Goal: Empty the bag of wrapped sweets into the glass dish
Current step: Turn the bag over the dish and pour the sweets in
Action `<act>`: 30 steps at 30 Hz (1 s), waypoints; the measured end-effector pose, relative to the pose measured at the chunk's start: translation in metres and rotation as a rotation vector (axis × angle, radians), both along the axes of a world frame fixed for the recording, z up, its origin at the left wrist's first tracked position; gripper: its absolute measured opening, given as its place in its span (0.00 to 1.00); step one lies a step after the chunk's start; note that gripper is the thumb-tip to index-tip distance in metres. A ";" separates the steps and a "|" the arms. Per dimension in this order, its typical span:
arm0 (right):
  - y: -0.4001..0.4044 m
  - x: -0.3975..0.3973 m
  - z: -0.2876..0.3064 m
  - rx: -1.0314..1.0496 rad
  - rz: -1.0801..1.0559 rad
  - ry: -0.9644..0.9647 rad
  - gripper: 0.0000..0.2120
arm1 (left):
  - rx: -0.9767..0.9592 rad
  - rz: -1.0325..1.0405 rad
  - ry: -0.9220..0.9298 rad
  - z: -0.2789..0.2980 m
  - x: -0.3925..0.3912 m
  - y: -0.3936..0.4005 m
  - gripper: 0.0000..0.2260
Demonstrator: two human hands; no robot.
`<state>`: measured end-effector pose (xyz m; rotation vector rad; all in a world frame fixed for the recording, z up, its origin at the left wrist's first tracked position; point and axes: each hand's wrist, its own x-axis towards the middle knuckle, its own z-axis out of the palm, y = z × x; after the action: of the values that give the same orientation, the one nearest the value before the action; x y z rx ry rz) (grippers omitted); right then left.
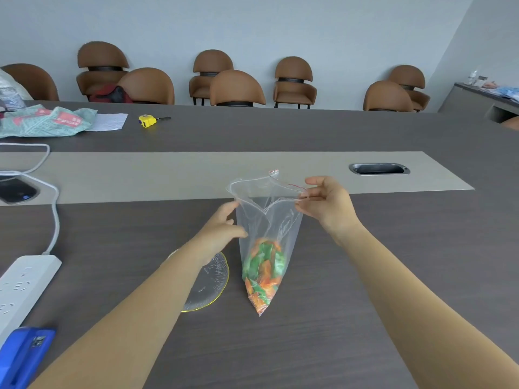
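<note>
A clear zip bag (266, 220) hangs upright above the dark table, its mouth pulled open at the top. Green and orange wrapped sweets (262, 272) fill its lower tip. My right hand (325, 204) pinches the right side of the bag's mouth. My left hand (222, 230) rests against the bag's left side near the top, fingers bent on the plastic. The glass dish (213, 279), clear with a yellow rim, lies on the table just left of the bag and is partly hidden under my left forearm.
A white power strip (22, 284) with its cable and a blue stapler (24, 356) lie at the near left. A yellow tape measure (147, 120) and printed packaging (45, 120) sit far left. A cable port (379, 169) is in the lighter table strip. Brown chairs line the wall.
</note>
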<state>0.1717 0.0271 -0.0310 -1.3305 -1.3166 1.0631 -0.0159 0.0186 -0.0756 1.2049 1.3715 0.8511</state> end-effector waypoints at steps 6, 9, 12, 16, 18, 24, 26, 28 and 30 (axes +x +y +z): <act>0.003 0.000 0.006 0.079 -0.063 -0.309 0.07 | 0.004 -0.083 0.140 -0.017 0.028 0.003 0.47; 0.001 0.001 0.009 0.103 -0.053 -0.307 0.14 | 0.067 -0.053 0.095 -0.022 0.039 0.012 0.40; 0.001 0.004 0.010 0.118 -0.062 -0.300 0.16 | 0.122 -0.021 0.053 -0.021 0.046 0.019 0.19; 0.005 0.005 0.009 0.144 -0.091 -0.264 0.18 | 0.152 0.046 -0.081 -0.013 0.044 0.022 0.08; 0.006 0.004 0.007 0.129 -0.060 -0.217 0.17 | 0.129 0.055 -0.112 -0.011 0.040 0.021 0.09; 0.001 0.012 -0.019 0.005 0.048 -0.060 0.21 | 0.028 0.179 -0.255 -0.012 0.025 0.029 0.09; 0.001 0.016 -0.037 -0.067 0.047 -0.112 0.29 | 0.000 0.179 -0.290 -0.012 0.023 0.029 0.08; 0.003 0.016 -0.055 -0.118 0.074 -0.162 0.34 | -0.029 0.175 -0.320 -0.012 0.022 0.029 0.08; 0.005 0.013 -0.069 -0.172 0.116 -0.192 0.38 | -0.039 0.175 -0.340 -0.011 0.021 0.028 0.07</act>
<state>0.1846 0.0323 -0.0999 -1.5299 -1.4854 1.1719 0.0054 0.0467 -0.0868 0.8704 1.2182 1.0930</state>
